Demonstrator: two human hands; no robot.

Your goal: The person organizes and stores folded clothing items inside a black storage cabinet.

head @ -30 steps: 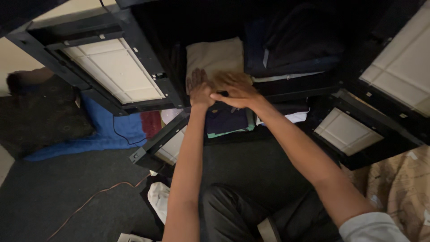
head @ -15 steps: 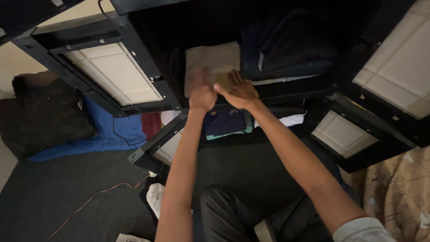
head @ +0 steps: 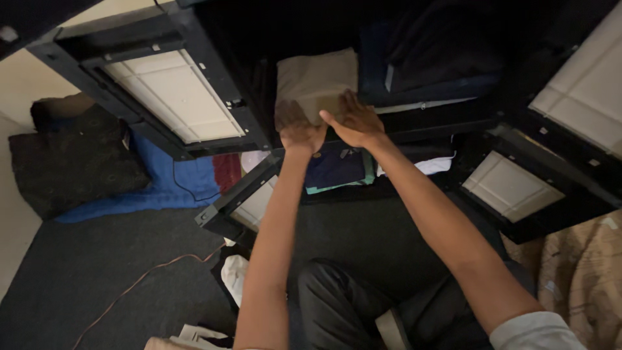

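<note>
Both your hands are up at the front edge of the wardrobe's (head: 259, 78) upper shelf, on the folded beige garment (head: 317, 78): plain, pale tan, folded flat into a rough square, sitting at the shelf's left end w/ its near edge under your fingers. Left hand (head: 295, 126) lies palm-down, fingers spread and mostly flat on the garment's near edge, gripping nothing I can see. Right hand (head: 353, 120) is just beside it, fingers extended and pressed against the same edge, thumb out toward the left hand; can't tell if it pinches any cloth. Both arms are stretched straight up and fwd, forearms converging. Count: 2 hands, 1 beige garment, 1 dark folded pile (head: 434, 58) right of it on the same shelf. On the shelf below, a navy folded item (head: 337, 170) sits at the front edge. 2 open doors w/ pale panels: one left (head: 172, 94), one right (head: 583, 84).
</note>
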